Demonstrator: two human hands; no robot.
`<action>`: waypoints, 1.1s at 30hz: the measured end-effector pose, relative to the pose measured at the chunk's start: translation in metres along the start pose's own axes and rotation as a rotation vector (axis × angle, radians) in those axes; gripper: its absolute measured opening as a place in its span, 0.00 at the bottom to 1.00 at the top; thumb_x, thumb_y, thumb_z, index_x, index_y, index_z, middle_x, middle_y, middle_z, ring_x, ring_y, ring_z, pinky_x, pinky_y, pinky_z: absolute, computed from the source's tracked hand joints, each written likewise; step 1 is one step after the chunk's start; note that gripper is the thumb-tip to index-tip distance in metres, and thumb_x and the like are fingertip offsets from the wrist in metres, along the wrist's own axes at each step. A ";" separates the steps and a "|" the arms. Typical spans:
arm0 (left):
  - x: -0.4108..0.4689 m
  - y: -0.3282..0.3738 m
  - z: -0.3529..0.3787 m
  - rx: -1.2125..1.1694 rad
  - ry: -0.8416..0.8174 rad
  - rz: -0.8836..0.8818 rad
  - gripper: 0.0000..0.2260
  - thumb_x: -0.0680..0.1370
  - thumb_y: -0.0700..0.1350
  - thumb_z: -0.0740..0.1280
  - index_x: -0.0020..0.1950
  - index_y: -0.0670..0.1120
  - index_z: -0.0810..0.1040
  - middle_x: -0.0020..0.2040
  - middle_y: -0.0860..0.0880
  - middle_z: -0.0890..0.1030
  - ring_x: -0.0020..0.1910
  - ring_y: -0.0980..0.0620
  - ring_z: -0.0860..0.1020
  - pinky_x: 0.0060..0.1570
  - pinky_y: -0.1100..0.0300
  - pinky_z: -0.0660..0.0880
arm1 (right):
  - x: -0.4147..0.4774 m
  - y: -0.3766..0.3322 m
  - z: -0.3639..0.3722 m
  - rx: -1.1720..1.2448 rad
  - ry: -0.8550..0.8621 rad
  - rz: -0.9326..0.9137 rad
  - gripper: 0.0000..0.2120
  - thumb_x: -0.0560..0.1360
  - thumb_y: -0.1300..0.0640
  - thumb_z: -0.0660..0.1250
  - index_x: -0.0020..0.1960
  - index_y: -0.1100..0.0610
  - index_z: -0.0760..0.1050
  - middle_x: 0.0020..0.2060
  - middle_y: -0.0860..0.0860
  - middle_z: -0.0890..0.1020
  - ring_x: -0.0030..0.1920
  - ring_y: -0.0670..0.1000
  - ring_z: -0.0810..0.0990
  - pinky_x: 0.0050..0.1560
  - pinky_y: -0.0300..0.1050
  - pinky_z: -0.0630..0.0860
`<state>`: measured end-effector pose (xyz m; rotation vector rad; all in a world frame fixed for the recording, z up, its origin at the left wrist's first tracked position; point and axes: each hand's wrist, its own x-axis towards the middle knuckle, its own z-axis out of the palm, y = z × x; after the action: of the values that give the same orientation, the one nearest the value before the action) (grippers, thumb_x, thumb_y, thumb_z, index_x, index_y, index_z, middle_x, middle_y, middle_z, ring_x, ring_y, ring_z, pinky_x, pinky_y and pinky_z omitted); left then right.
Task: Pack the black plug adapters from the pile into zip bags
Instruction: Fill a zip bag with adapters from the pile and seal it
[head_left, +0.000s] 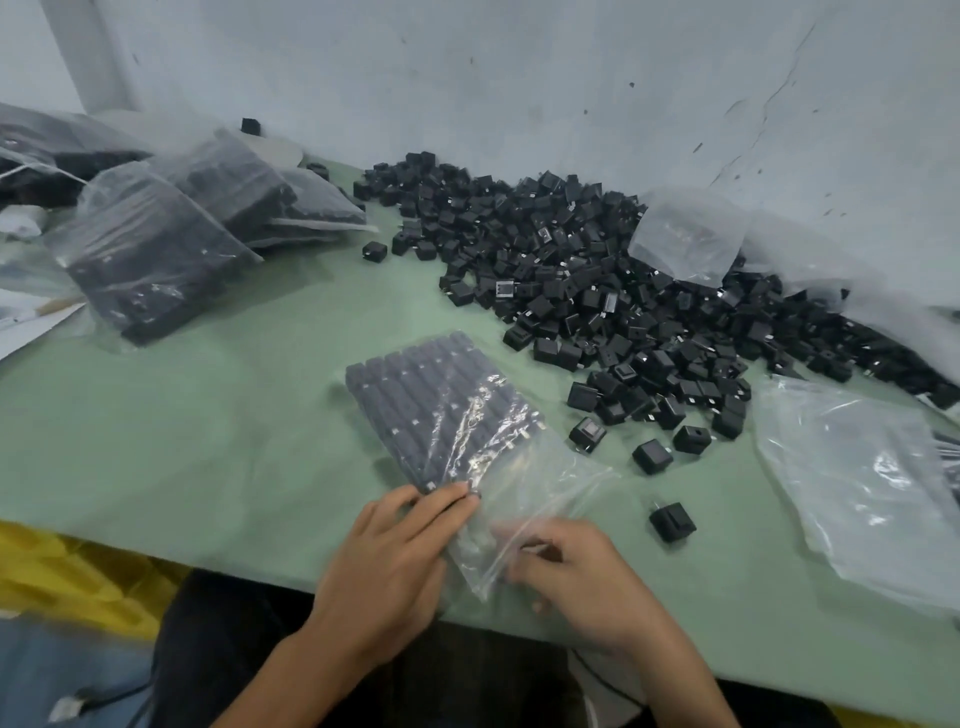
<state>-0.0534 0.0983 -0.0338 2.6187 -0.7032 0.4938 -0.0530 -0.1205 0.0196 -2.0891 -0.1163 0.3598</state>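
A clear zip bag (457, 431) lies in front of me on the green table (208, 415), filled with neat rows of black plug adapters. My left hand (395, 561) rests on its near left corner with fingers stretched forward onto the plastic. My right hand (576, 577) is blurred; its fingers are curled and pinch the bag's open mouth end. A large pile of loose black adapters (597, 280) spreads across the back right of the table. Single adapters (671, 521) lie near my right hand.
Several filled bags (150, 249) are stacked at the back left. Empty clear bags lie at the right (857, 478) and on the pile by the wall (685, 234). A yellow crate (62, 566) stands below the table's near edge.
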 end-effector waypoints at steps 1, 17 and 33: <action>0.001 0.001 0.000 0.003 0.005 0.001 0.28 0.72 0.44 0.60 0.73 0.51 0.74 0.74 0.57 0.71 0.59 0.47 0.73 0.61 0.54 0.67 | -0.008 0.005 -0.017 -0.027 0.050 0.008 0.10 0.76 0.59 0.71 0.48 0.44 0.84 0.39 0.43 0.85 0.35 0.41 0.82 0.37 0.39 0.77; 0.004 0.006 -0.003 -0.020 -0.041 -0.020 0.26 0.74 0.43 0.58 0.72 0.48 0.75 0.74 0.55 0.72 0.61 0.44 0.77 0.64 0.52 0.68 | -0.048 0.045 -0.061 -0.143 0.501 0.091 0.20 0.68 0.54 0.79 0.53 0.36 0.77 0.49 0.38 0.79 0.35 0.42 0.77 0.41 0.33 0.73; 0.004 0.007 -0.003 -0.044 -0.064 -0.051 0.26 0.75 0.44 0.58 0.73 0.49 0.74 0.74 0.56 0.71 0.62 0.46 0.75 0.64 0.52 0.69 | 0.008 0.006 0.019 0.598 0.307 0.063 0.07 0.76 0.64 0.71 0.53 0.56 0.83 0.46 0.57 0.86 0.50 0.59 0.85 0.52 0.54 0.83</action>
<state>-0.0549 0.0930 -0.0277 2.6139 -0.6576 0.3760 -0.0511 -0.1060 0.0039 -1.5318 0.2175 0.0875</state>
